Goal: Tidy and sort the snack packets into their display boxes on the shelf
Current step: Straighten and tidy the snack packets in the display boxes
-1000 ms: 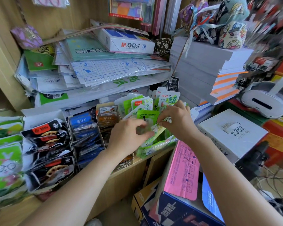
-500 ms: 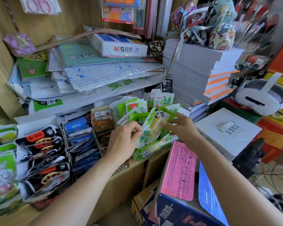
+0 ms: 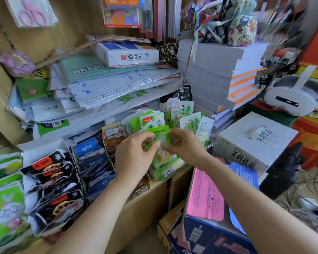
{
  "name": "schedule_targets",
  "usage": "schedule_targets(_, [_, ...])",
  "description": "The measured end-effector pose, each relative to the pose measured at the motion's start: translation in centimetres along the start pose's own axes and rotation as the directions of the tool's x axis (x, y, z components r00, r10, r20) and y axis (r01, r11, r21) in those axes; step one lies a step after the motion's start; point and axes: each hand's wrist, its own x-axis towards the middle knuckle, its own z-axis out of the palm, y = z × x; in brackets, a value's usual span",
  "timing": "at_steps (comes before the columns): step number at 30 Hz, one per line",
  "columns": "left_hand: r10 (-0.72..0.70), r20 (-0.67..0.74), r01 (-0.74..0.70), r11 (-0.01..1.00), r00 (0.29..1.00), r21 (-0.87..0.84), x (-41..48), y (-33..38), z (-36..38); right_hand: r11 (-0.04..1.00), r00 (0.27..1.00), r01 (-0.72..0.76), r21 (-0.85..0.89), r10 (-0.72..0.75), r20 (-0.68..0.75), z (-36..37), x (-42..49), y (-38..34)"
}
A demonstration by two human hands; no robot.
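At the bottom of the frame both bare forearms reach up toward the middle of the picture. The left hand [image 3: 134, 154] and the right hand [image 3: 184, 146] now meet at the centre, fingertips almost touching, and both pinch the same green snack packet [image 3: 159, 143], which looks blurred. Half a second ago the right hand held this packet more upright and further right, with its panda picture visible, while the left hand held another edge lower; now the hands have come closer together and the packet is lower, just above the green display box [image 3: 165, 171] at the shelf edge.

Left of the hands, the blue packets [image 3: 92, 158] and then the black lotus-root packets [image 3: 51, 182] stand in their own boxes as before. The brown packets [image 3: 116, 138] are partly hidden behind the left hand.

Behind the hands, more green and white packets [image 3: 182, 112] stand upright in the middle of the frame. In the right part, the white tea carton [image 3: 255, 142] stays beside them. Further back, in the upper middle, the M&G paper box [image 3: 128, 54] lies on the pile of papers. The whole view has shifted slightly compared with the earlier frame.
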Motion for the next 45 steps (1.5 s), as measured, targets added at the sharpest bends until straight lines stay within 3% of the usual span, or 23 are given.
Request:
schedule_targets(3, [-0.01, -0.035, 0.011, 1.0, 0.999, 0.026, 0.2, -0.3, 0.4, 0.997, 0.994, -0.027, 0.075, 0.019, 0.111, -0.9, -0.1, 0.3])
schedule_targets(5, [-0.051, -0.028, 0.052, 0.998, 0.998, 0.021, 0.3, -0.6, 0.6, 0.996, 0.993, -0.05, 0.069, 0.042, 0.112, -2.6, -0.1, 1.2])
schedule_targets(8, [-0.106, 0.02, 0.105, 0.994, 0.994, 0.043, 0.3, -1.1, 0.7, 0.984, 0.998, -0.046, -0.174, 0.053, 0.038, -4.8, -0.1, 3.1])
schedule_targets(12, [-0.157, 0.078, 0.15, 0.984, 0.984, 0.095, 0.2, -1.6, 0.9, 0.902, 0.966, -0.042, -0.43, 0.146, 0.212, -4.5, -0.6, 3.8])
schedule_targets(15, [-0.163, 0.092, 0.153, 0.982, 0.982, 0.111, 0.1, -1.9, 0.7, 0.856, 0.957, 0.006, -0.517, 0.146, 0.252, -4.2, -0.3, 3.8])
schedule_targets(22, [-0.163, 0.08, 0.176, 0.963, 0.983, -0.204, 0.3, -2.2, 0.5, 0.88, 0.934, 0.134, -0.456, 0.041, 0.354, -5.4, -0.1, 3.3])
schedule_targets(27, [-0.239, 0.038, 0.239, 0.921, 0.97, -0.307, 0.5, -2.3, 0.2, 0.954, 0.988, 0.112, -0.278, -0.077, 0.135, -5.5, -0.2, 2.2])
schedule_targets(31, [-0.198, -0.062, 0.169, 0.935, 0.978, -0.311, 0.8, -1.5, -0.2, 0.973, 0.985, 0.114, -0.202, -0.137, -0.103, -5.8, 0.5, 0.8])
schedule_targets(34, [-0.161, -0.031, 0.145, 0.946, 0.986, -0.29, 0.9, -1.0, -0.4, 0.926, 0.958, 0.212, -0.311, -0.26, -0.12, -4.4, 0.8, -1.2])
schedule_targets(37, [-0.155, 0.141, 0.187, 0.948, 0.978, -0.258, 0.8, -1.0, -0.2, 0.886, 0.933, 0.299, -0.354, -0.349, -0.086, -2.4, 0.3, -2.1])
schedule_targets(45, [-0.131, 0.21, 0.16, 0.979, 0.969, -0.126, 0.4, -0.9, 1.2, 0.949, 0.955, 0.249, -0.194, -0.274, -0.114, -1.9, -0.8, -1.4])
